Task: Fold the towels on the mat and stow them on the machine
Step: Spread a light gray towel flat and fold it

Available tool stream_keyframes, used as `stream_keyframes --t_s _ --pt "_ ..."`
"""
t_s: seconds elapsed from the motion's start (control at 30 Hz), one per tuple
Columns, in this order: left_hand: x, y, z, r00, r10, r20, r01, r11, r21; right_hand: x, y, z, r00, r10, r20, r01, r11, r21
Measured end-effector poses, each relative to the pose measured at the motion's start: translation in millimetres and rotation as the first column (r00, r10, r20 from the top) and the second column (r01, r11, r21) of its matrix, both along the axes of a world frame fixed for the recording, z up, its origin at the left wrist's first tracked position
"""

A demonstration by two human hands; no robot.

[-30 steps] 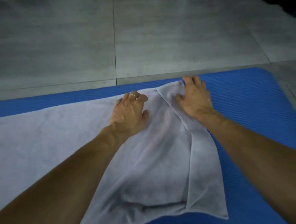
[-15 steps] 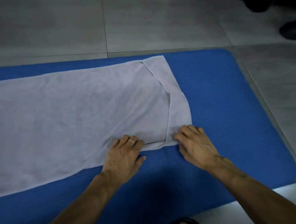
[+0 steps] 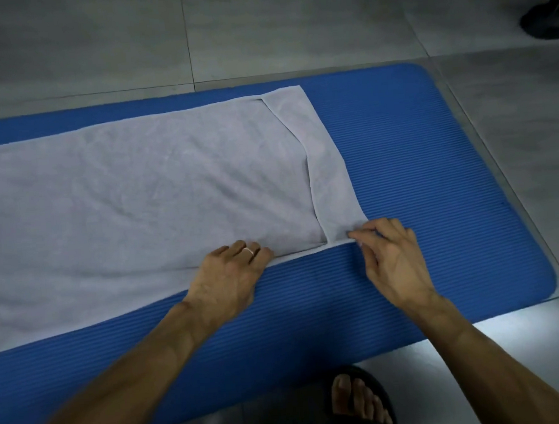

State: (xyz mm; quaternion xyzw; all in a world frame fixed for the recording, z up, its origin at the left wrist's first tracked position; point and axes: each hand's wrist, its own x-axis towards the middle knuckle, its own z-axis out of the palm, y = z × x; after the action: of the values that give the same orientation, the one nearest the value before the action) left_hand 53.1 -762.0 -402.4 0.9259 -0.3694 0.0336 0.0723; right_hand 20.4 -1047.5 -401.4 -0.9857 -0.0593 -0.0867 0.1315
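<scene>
A pale grey towel (image 3: 132, 202) is spread flat along the blue mat (image 3: 418, 175), reaching from the mat's left edge, where it runs out of view, to well short of the right edge. A narrow flap (image 3: 325, 175) is already turned over at the towel's right end, its inner edge running slightly askew from the far side to the near side.

The left hand (image 3: 225, 278) is laid on the near hem, its fingers (image 3: 241, 249) loosely spread and pressed onto the cloth; nothing is gripped by it. The right hand (image 3: 393, 256) is set at the near corner of the flap, which is pinched between thumb and fingers (image 3: 359, 236).

The step in hand is judged to be the squaring of this first fold. It is done well if the hem is kept pinned by the left hand while the pinched corner is drawn taut and lined up with the near hem below it, so that the layers lie flush. The creases fanning out near the left hand are best smoothed before any further fold is made.

A sandalled foot (image 3: 357, 401) is seen on the tiled floor (image 3: 292, 29) just beyond the mat's near edge. No machine can be made out.
</scene>
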Motion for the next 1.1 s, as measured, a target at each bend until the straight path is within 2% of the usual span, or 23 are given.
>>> stream_keyframes --t_s 0.1,0.17,0.33,0.4,0.5,0.6,0.77,0.9,1.0,1.03,1.1 --pt "-1.7 15.5 2.3 0.979 -0.129 -0.158 0.14 0.988 0.067 -8.5 -2.6 -2.5 0.996 0.047 -0.072 -0.055 0.994 -0.1" --pt "5.8 14.5 1.3 0.972 -0.069 -0.223 0.083 0.995 0.053 -5.0 1.7 1.5 0.99 0.01 -0.143 -0.024 0.995 -0.099" --pt "74.4 -37.9 0.4 0.99 0.029 -0.138 -0.032 0.999 -0.018 56.2 43.2 20.1 0.963 -0.146 -0.227 0.133 0.988 -0.073" --pt "108.7 -65.2 -0.1 0.984 0.087 -0.152 -0.085 0.996 0.022 79.1 55.8 18.3 0.928 -0.211 -0.308 0.192 0.977 -0.093" --pt "157.3 -95.3 -3.6 0.973 0.198 -0.116 -0.191 0.979 0.075 92.1 63.3 8.3 0.914 -0.269 -0.303 0.237 0.961 -0.139" --pt "204.7 -107.7 -10.3 0.965 0.235 -0.116 -0.24 0.971 -0.024 94.5 64.7 -1.7 0.901 -0.308 -0.304 0.285 0.951 -0.118" --pt "244.9 -112.1 -20.7 0.991 0.046 -0.124 -0.047 0.999 -0.003 94.4 62.6 -13.9 0.926 -0.339 -0.165 0.337 0.941 -0.043" --pt "251.6 -92.9 -10.4 0.998 -0.028 -0.063 0.027 1.0 -0.012 89.1 67.9 1.5 0.925 -0.329 -0.188 0.34 0.94 0.03" --pt "255.5 -61.7 6.9 0.985 -0.139 -0.107 0.15 0.983 0.102 82.8 63.0 3.0 0.947 -0.206 -0.247 0.24 0.963 0.12" --pt "257.3 -57.9 10.9 0.984 -0.136 -0.117 0.15 0.981 0.12 82.1 60.9 3.1 0.942 -0.208 -0.264 0.259 0.95 0.176" --pt "265.6 -69.5 14.8 0.991 -0.09 -0.103 0.101 0.989 0.105 83.0 54.7 3.7 0.892 -0.371 -0.259 0.435 0.858 0.272"
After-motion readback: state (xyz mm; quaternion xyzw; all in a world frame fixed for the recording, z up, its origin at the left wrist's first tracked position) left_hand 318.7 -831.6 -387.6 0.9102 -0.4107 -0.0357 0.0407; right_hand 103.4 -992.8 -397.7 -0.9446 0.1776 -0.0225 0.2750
